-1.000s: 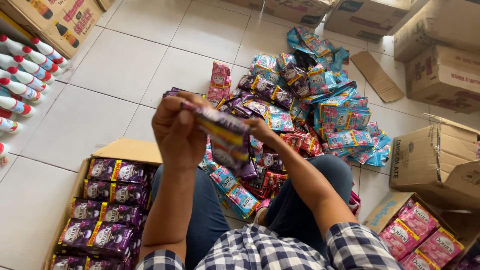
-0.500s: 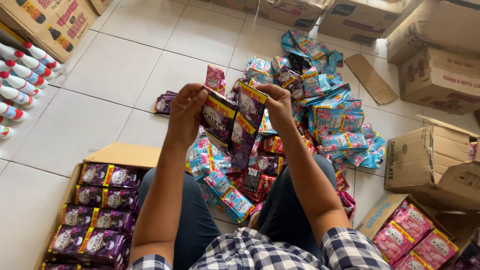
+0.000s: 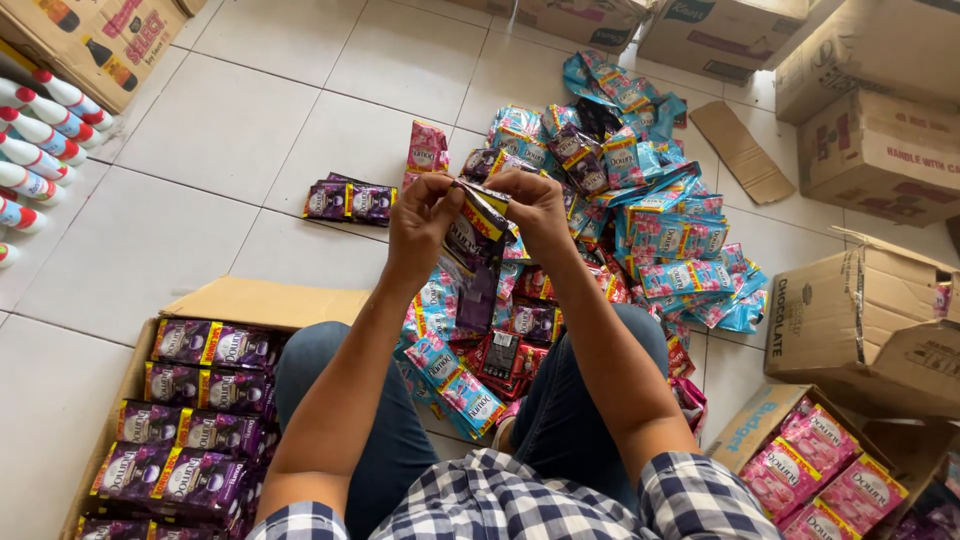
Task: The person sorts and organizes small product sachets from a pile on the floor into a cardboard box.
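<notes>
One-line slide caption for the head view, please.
Both hands hold a purple sachet strip above a sachet pile.

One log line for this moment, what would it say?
left hand: holds purple sachet strip | right hand: same strip | below: mixed sachet pile

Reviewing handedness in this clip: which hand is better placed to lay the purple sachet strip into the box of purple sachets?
Probably the left hand. Both hands pinch the top of the purple sachet strip, but the box of purple sachets lies by the left knee, whereas the right hand would have to cross over.

sachets (image 3: 480, 250): glossy plastic | box (image 3: 270, 300): matt cardboard | floor (image 3: 230, 130): smooth tile
</notes>
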